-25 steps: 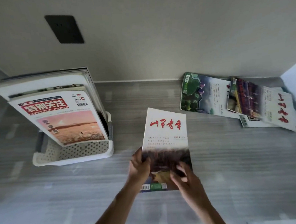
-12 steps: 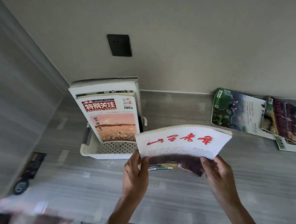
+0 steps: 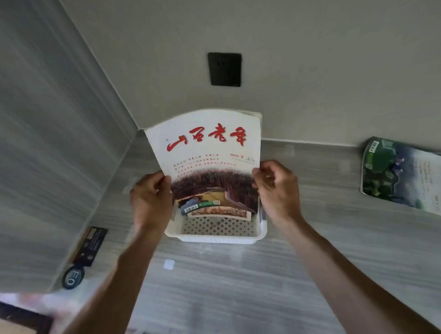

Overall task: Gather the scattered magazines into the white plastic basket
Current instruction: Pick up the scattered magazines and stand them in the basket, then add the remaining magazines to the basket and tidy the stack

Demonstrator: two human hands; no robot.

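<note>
Magazine (image 3: pixel 206 165) upright over white plastic basket (image 3: pixel 218 238), pinched at both side edges by left hand (image 3: pixel 150 200) and right hand (image 3: pixel 277 189); light, floppy, likely bowing unless supported low.

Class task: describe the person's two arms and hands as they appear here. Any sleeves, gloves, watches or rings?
Both forearms are bare up to the frame's lower edge; no sleeves show. The left hand and right hand wear no gloves. No watch, bracelet or ring is visible on either.

A magazine (image 3: pixel 205 152) stands in the basket (image 3: pixel 218 235) between both hands, another magazine (image 3: pixel 405 175) lying well right
</note>
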